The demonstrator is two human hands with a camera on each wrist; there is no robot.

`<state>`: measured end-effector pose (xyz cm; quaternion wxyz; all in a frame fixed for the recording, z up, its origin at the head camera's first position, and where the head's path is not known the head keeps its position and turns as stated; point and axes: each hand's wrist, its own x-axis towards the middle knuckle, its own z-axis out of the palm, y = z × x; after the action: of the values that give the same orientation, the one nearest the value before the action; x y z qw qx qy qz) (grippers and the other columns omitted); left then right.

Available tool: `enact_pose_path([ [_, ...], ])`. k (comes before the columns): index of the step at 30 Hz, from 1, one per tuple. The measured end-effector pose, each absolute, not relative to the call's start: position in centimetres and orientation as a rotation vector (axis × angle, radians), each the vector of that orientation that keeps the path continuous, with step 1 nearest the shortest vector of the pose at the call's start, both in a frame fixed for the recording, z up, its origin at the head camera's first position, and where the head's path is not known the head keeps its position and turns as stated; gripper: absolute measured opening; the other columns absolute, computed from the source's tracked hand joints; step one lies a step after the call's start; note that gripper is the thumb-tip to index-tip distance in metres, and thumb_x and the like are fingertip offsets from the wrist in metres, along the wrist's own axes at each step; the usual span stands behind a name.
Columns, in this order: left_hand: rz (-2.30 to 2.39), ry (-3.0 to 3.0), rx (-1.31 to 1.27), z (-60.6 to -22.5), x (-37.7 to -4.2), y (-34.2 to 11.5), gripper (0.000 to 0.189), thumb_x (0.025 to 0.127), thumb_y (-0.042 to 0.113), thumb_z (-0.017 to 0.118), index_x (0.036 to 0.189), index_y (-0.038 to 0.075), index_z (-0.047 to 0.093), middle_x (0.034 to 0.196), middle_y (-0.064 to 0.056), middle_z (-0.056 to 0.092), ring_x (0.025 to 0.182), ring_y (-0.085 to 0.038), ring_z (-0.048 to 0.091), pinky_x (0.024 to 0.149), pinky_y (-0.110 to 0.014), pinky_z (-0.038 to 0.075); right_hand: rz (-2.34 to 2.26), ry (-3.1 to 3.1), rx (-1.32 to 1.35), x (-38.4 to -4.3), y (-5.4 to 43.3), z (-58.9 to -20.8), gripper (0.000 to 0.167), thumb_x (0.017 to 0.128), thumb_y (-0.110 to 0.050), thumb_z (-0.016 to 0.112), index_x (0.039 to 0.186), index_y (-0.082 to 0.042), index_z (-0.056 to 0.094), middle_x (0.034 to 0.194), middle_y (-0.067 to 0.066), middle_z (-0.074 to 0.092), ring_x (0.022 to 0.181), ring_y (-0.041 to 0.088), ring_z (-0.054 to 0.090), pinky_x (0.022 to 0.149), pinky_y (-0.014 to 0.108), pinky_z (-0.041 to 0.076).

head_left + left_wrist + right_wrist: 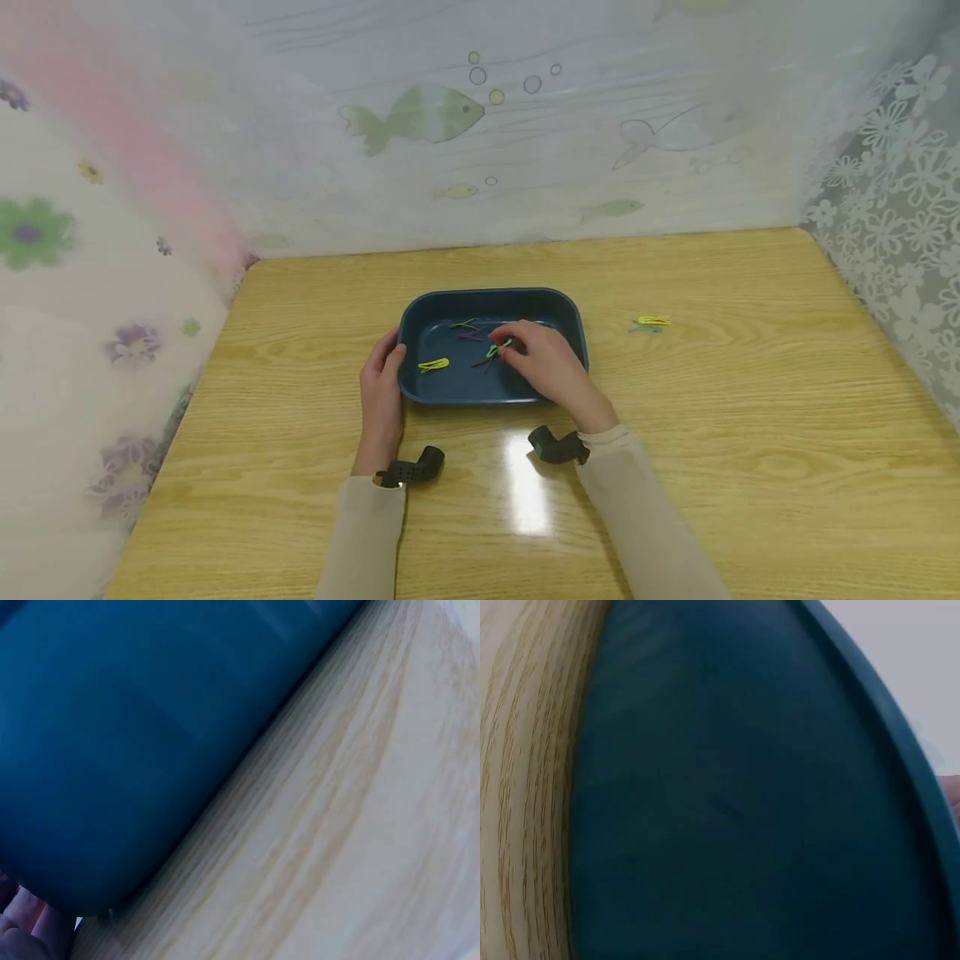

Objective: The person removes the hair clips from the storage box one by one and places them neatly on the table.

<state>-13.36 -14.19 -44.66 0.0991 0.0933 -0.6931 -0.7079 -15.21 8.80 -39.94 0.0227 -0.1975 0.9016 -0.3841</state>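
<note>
A dark blue plastic basin [491, 292] stands on the table. My left hand [382, 383] grips its left end, thumb at the rim and fingers along the outer wall. Over the basin, my right hand [551, 362] pinches a green hair clip [497, 348] between thumb and fingertips. Beneath it lies a dark clip [480, 362], partly hidden. A yellow hair clip [433, 365], a green clip [463, 324] and a purple clip [470, 337] lie on the basin floor. Both wrist views mostly show the basin's outer wall [135, 735]; the right wrist view hides the held clip.
To the right of the basin, a yellow hair clip [655, 320] and a grey-green one [647, 329] lie side by side on the wooden table [750, 400]. A wall covering with fish drawings [427, 112] rises behind the table's far edge. Each wrist wears a black camera mount [416, 468].
</note>
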Motion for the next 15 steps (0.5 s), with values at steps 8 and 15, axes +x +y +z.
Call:
enact_pose_path([
  [8,-2.073,-2.078,0.288,-44.8,-13.26,-14.24,0.033,0.091,0.03,0.048,0.122,0.019,0.054,0.122,0.006,0.051,0.115,-0.006,0.042,0.099,-0.027,0.03,-0.908,2.792,-0.594,-15.3,8.3,-40.2,0.028,0.086,-0.015,0.059,0.114,-0.013,0.06,0.106,0.001,0.055,0.089,0.014,0.055,0.075,0.033,0.044],
  [15,-2.086,-2.087,0.305,-43.83,-13.01,-14.09,0.032,0.093,0.026,0.046,0.124,0.017,0.053,0.124,0.005,0.05,0.116,-0.007,0.041,0.099,-0.027,0.03,-0.804,2.794,-0.621,-15.46,7.79,-39.92,0.03,0.086,-0.012,0.059,0.116,-0.012,0.059,0.114,0.003,0.05,0.086,0.012,0.055,0.072,0.033,0.045],
])
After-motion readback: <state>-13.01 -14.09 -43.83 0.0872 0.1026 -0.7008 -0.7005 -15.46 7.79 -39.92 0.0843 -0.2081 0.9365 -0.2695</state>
